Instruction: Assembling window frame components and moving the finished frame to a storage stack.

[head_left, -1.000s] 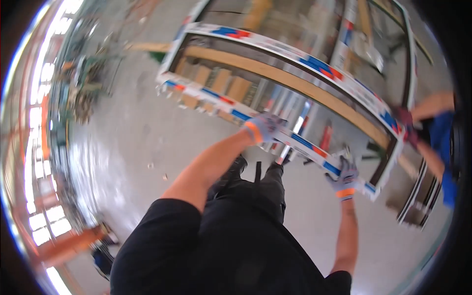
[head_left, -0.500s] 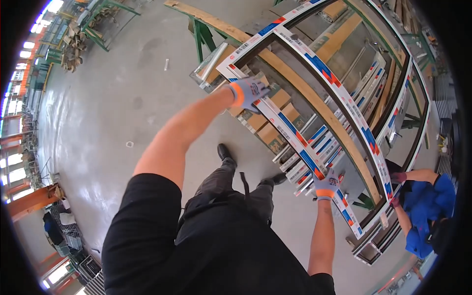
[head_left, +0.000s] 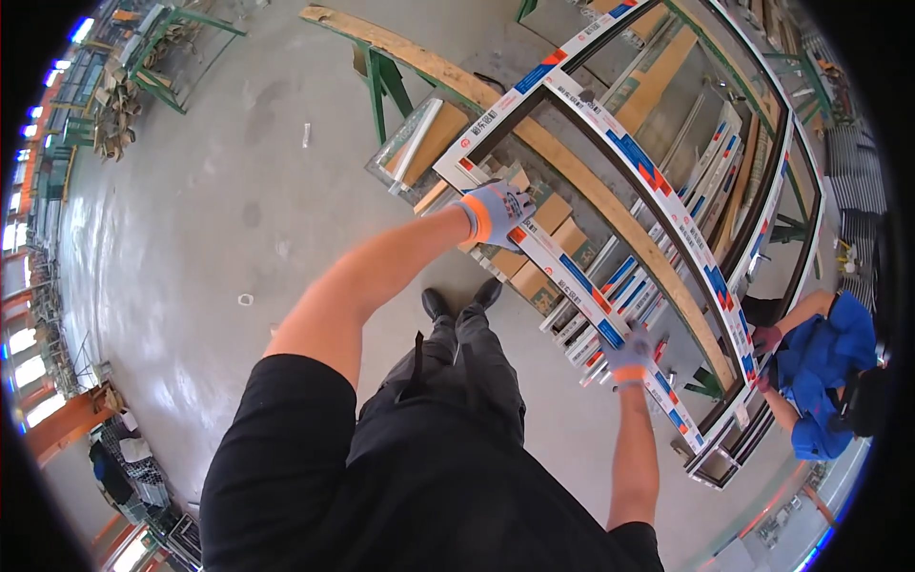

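A large window frame (head_left: 658, 183), wrapped in white film with blue and red print and dark along its inner edges, spans the right half of the view. My left hand (head_left: 500, 214), in a grey glove with an orange cuff, is closed around its near bar not far from the left corner. Farther along that bar, my right hand (head_left: 629, 357), gloved alike and a little blurred, grips it too. Part of the bar is hidden under each hand.
Wood-topped green trestles (head_left: 400, 52) stand beneath the frame. Cardboard boxes (head_left: 551, 214) and several wrapped profiles (head_left: 624, 286) lie below it. At the right, a co-worker in blue (head_left: 824, 367) has gloved hands at the frame's edge. Another green trestle (head_left: 162, 62) stands far left.
My feet have come close together, the right one having moved left and forward. Both hands keep their hold on the bar. The frame's left corner sits slightly lower and farther right in view.
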Available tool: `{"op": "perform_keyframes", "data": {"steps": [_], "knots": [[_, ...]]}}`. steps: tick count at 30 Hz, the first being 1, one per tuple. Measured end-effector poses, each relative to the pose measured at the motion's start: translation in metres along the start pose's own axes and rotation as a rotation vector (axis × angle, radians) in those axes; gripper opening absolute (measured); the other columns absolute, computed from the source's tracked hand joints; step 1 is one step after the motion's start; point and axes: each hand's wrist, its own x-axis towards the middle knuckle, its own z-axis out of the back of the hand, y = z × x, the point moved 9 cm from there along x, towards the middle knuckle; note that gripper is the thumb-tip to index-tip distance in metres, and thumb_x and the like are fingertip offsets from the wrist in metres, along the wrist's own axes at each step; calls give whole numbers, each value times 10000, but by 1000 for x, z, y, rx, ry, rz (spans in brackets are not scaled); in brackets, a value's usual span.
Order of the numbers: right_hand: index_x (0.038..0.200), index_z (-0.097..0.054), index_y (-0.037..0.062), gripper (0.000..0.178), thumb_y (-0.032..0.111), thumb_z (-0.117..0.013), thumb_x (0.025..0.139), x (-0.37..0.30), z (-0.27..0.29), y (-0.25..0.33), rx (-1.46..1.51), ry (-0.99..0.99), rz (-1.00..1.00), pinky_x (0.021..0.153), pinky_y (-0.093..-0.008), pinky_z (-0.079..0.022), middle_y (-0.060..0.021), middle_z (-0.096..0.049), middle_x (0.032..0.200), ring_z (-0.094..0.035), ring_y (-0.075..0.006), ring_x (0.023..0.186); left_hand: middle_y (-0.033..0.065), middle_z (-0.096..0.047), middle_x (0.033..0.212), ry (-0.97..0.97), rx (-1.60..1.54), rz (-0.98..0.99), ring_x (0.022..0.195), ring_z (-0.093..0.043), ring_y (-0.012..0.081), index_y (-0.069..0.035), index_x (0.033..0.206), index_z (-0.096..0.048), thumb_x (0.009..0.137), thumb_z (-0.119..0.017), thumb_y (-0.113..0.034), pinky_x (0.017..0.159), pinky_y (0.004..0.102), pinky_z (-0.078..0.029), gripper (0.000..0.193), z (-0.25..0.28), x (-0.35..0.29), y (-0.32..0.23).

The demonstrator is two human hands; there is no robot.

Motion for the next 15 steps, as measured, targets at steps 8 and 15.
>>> {"op": "perform_keyframes", "data": {"steps": [8, 15], "knots": [[1266, -525, -12, 805, 573, -698, 740, 104, 3, 127, 8, 109, -28, 921, -404, -477, -174, -608, 1209, -607, -325, 1069, 108, -675, 903, -592, -60, 53, 837, -649, 327, -64, 1016, -640, 883, -589, -471, 748, 399, -529, 431, 169, 65, 93], [1293, -521, -9, 810, 548, -715, 738, 124, -7, 136, -32, 77, -2, 947, -416, -471, -187, -623, 1174, -602, -326, 1077, 108, -659, 865, -196, -30, 20, 847, -640, 287, -97, 1089, -624, 905, -513, -529, 780, 382, -503, 482, 8, 74, 108]]}}
